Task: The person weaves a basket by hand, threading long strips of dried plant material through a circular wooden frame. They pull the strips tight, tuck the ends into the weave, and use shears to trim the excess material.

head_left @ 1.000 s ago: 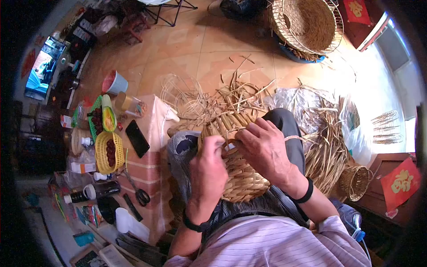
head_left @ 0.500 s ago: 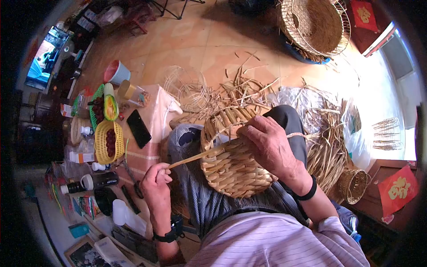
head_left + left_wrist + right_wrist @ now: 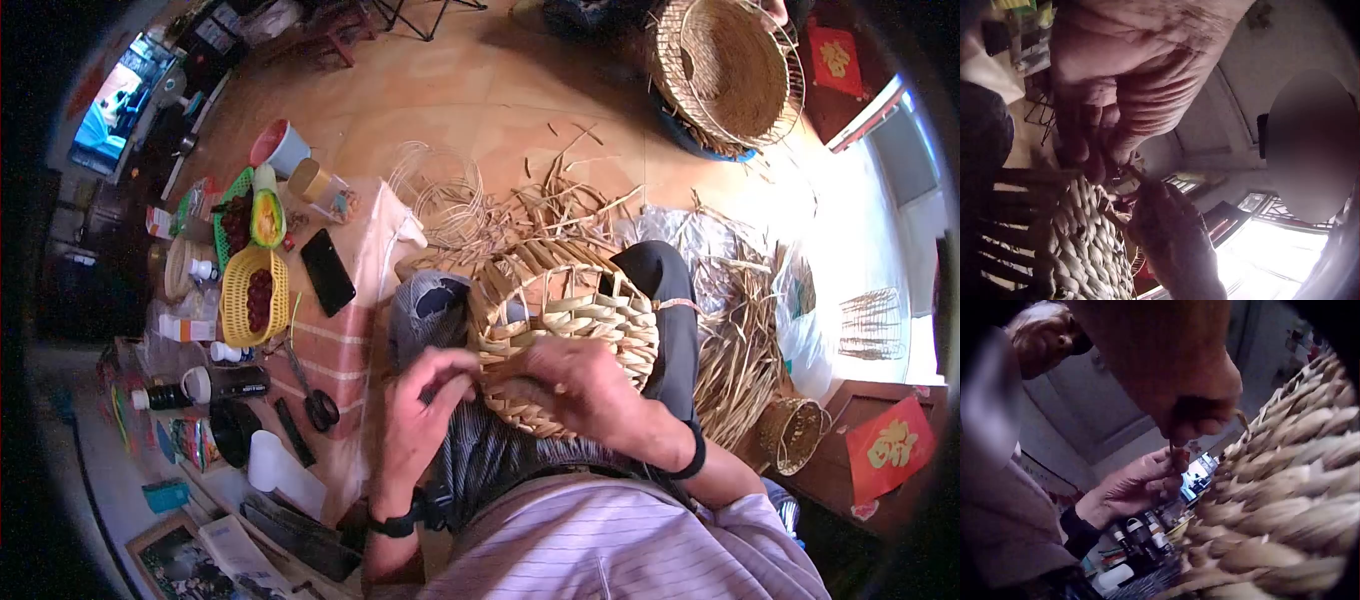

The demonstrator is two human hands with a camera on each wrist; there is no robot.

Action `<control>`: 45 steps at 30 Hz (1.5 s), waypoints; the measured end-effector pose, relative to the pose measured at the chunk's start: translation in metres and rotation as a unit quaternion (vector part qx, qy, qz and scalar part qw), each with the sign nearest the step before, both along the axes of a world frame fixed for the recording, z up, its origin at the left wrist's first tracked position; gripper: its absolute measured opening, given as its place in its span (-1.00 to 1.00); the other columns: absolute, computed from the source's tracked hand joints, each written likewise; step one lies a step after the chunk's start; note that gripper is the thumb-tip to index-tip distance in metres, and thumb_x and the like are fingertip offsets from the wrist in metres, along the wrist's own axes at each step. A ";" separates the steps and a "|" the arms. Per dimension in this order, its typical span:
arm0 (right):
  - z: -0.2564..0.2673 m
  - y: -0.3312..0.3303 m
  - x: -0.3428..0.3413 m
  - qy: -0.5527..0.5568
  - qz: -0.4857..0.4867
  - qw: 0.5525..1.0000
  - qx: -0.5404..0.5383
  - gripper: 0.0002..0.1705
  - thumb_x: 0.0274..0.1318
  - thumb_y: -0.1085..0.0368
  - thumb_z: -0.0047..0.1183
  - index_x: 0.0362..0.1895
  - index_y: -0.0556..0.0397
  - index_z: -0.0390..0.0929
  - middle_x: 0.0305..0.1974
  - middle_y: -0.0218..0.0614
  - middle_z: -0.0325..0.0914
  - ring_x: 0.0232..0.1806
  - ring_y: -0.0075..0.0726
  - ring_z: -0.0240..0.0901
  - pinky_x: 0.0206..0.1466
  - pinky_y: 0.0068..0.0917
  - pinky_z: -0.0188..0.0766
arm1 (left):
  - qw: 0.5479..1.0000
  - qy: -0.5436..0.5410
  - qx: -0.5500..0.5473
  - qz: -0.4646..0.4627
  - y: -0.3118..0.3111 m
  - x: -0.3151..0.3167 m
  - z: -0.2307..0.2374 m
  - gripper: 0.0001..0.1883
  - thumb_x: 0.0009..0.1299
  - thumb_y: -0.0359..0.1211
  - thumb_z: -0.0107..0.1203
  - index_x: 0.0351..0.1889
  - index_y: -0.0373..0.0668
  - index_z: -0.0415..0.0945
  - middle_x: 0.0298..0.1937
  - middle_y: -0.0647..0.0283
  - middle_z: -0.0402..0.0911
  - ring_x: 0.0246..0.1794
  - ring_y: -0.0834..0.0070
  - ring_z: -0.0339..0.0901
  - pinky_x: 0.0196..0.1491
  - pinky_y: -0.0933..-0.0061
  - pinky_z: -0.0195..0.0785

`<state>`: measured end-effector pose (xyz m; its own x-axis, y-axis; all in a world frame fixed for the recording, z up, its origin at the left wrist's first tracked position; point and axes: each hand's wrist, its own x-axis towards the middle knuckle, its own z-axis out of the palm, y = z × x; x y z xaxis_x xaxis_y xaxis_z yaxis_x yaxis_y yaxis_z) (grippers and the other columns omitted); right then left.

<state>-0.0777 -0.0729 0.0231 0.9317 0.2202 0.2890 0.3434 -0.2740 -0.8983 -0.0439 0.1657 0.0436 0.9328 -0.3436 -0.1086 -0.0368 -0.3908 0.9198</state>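
A half-woven basket (image 3: 610, 325) of thick dried plant strands lies tilted across the person's lap, its unwoven stakes towards the far side. The right hand (image 3: 590, 385) is over the basket's near left side, its curled fingers pinching a woven-in strand (image 3: 1242, 420) close to the wall. Just left of the basket is the left hand (image 3: 425, 410), thumb and fingertips together. In the right wrist view the left hand's fingertips meet below the right hand, pinching the strand's short free end. Braided rows of the basket (image 3: 1088, 240) also show in the left wrist view.
Left stands a cloth-covered table with a phone (image 3: 327, 272), scissors (image 3: 318, 400), a yellow basket (image 3: 238, 300) of dark red fruit and bottles. Loose dried strands (image 3: 735, 370) lie on the floor at right. A large round basket (image 3: 700, 60) stands at the far right.
The left hand first worked at the rim, drew a long strand out left, and is now back beside the basket. The basket has turned, and the right hand has moved nearer the body.
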 end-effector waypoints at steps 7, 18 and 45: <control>-0.001 -0.036 0.012 0.033 -0.141 0.986 -0.082 -0.80 0.25 0.43 0.38 -0.04 0.10 0.73 -0.20 -0.06 0.72 -0.18 0.15 0.72 -0.12 -0.11 0.64 | 0.996 -0.083 0.035 0.029 -0.039 0.033 -0.036 -0.68 0.52 -0.49 0.35 0.21 -0.22 0.67 -0.11 0.25 0.73 -0.18 0.52 0.64 -0.06 0.43 0.55; 0.007 -0.028 0.020 0.001 -0.210 0.969 -0.127 -0.87 0.26 0.42 0.34 -0.15 0.11 0.67 -0.28 -0.03 0.65 -0.26 0.24 0.67 -0.19 -0.03 0.61 | 0.995 -0.018 -0.049 0.089 -0.048 0.027 -0.060 -0.55 0.45 -0.44 0.43 0.28 -0.23 0.60 0.05 0.20 0.76 0.04 0.46 0.67 0.20 0.36 0.53; -0.016 -0.011 0.031 0.111 -0.051 0.982 -0.141 -0.69 0.52 0.24 0.22 0.16 0.19 0.70 -0.31 0.01 0.78 -0.40 0.00 0.74 -0.30 -0.17 0.62 | 0.948 0.178 -0.248 0.090 -0.040 0.024 -0.065 -0.34 0.49 -0.34 0.38 0.54 -0.31 0.49 0.39 0.17 0.70 0.37 0.43 0.61 0.52 0.32 0.36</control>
